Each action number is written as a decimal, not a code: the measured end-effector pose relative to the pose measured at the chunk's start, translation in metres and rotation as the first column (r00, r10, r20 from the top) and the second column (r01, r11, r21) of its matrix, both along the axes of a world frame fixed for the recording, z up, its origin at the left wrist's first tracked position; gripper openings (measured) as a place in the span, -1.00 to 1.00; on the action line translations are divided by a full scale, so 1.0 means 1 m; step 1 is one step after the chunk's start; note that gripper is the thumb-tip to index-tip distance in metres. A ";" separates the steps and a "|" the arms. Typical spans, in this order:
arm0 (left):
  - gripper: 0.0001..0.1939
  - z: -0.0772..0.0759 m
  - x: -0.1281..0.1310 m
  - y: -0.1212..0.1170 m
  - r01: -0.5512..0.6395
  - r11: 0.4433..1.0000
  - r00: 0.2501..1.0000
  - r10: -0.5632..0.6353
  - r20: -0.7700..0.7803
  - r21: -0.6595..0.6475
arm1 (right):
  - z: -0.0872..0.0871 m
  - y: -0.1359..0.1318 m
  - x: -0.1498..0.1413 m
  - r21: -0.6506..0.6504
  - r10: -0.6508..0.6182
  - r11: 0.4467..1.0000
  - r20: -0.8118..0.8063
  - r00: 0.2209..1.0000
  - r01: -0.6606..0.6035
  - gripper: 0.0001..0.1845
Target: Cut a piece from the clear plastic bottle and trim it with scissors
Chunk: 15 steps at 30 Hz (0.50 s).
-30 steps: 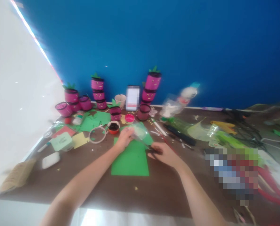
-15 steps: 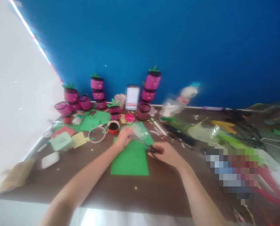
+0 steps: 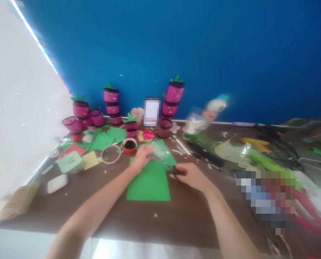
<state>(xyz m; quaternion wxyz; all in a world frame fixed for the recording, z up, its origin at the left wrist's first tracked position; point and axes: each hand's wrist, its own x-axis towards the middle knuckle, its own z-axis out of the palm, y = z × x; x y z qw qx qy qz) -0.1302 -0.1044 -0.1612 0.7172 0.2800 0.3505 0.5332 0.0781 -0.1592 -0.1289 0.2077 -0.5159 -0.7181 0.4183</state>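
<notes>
My left hand (image 3: 142,158) is closed on a clear plastic piece (image 3: 161,151), perhaps the cut part of a bottle; its exact shape is blurred. In my right hand (image 3: 191,174) is a pair of scissors (image 3: 166,164), dark at the handles, with the blades pointing left at the plastic. Whether the blades are open or closed around its edge I cannot make out. Under both hands lies green paper (image 3: 149,185). A small cup of black paint (image 3: 129,145) stands just beyond my left hand, and a pink paint lid (image 3: 148,135) is close behind it.
Stacked magenta pots (image 3: 112,104) with faces stand along the blue wall, near a phone (image 3: 152,111). A tape ring (image 3: 111,154), a white case (image 3: 57,183) and paper scraps lie left. At right are a black tool (image 3: 206,154), a green bottle (image 3: 207,144) and clutter.
Almost nothing differs. Both hands keep their places, with the scissors still against the clear plastic piece.
</notes>
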 end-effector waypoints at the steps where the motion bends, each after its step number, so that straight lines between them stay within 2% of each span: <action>1: -0.57 -0.001 0.000 0.000 -0.001 1.000 1.000 0.001 0.000 0.001 | 0.000 0.000 0.000 0.002 0.001 1.000 0.002 1.000 -0.001 -0.64; 9: -0.62 0.000 -0.001 -0.001 0.009 1.000 1.000 -0.010 0.024 0.003 | -0.001 -0.001 0.000 -0.033 0.014 0.999 -0.068 0.998 -0.016 -0.65; 15: -0.73 0.006 -0.003 0.001 0.000 0.996 0.985 0.016 0.172 -0.091 | 0.001 0.002 0.004 -0.100 -0.019 0.995 -0.247 0.969 -0.006 -0.59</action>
